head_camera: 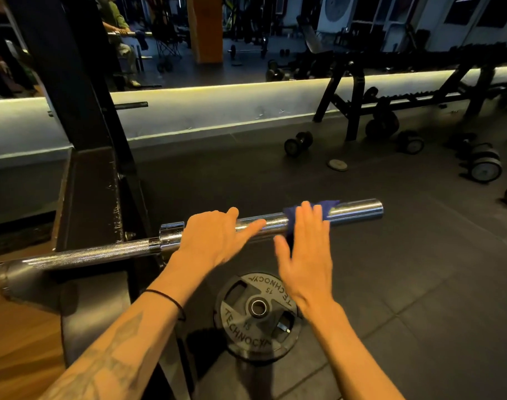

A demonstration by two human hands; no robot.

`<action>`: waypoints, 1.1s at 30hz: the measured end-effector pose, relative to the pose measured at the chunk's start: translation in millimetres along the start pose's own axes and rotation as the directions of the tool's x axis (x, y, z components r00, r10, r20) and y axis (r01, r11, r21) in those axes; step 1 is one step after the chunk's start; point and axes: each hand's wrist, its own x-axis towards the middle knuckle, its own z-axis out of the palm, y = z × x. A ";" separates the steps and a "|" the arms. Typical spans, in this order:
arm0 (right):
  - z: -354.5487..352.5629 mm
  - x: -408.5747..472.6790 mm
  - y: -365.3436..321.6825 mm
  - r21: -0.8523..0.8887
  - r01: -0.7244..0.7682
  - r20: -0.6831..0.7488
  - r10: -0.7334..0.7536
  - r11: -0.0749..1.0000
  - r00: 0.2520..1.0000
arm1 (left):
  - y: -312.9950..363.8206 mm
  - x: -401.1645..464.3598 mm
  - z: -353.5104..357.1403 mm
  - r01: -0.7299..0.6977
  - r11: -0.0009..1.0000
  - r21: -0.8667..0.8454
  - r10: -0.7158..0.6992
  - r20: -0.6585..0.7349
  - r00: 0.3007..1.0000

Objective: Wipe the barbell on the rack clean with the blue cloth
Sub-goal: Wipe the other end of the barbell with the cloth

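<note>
Resting across the rack (84, 197), the barbell (102, 251) is seen with its chrome sleeve poking out past the upright, toward the open floor. The blue cloth (328, 207) is draped over that sleeve, roughly midway between the collar and the bar's free end.

The right hand (305, 261) is laid flat on the cloth, fingers straight and a bit spread, so the cloth is pressed against the bar rather than gripped. The thumb is stuck out on the collar side, below the bar.

The left hand (214, 238) is parked on the sleeve just beside the collar, fingers relaxed and extended along the chrome, nothing clamped. A thin black band (165, 297) is worn on that wrist.

Under the barbell, a black plate (256, 316) is lying flat on the floor. Beyond the bar's free end, a few dumbbells (298, 142) are scattered on the mat, well apart from the bar, near a dumbbell stand (353, 111).
</note>
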 end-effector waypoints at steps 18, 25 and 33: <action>1.7 6.0 -5.8 0.052 -0.007 -0.002 0.007 0.999 1.000 | 25.5 -14.4 2.5 -0.085 0.962 0.259 0.106 -0.066 0.992; -4.7 3.7 11.1 -0.084 0.263 0.142 -0.250 0.961 0.958 | 16.3 -3.1 0.7 -0.138 0.948 0.287 0.151 -0.025 0.988; -13.1 23.4 25.7 -0.020 -0.124 -0.054 0.123 0.992 0.991 | 9.0 6.3 -3.3 -0.168 0.927 0.334 0.159 0.056 0.986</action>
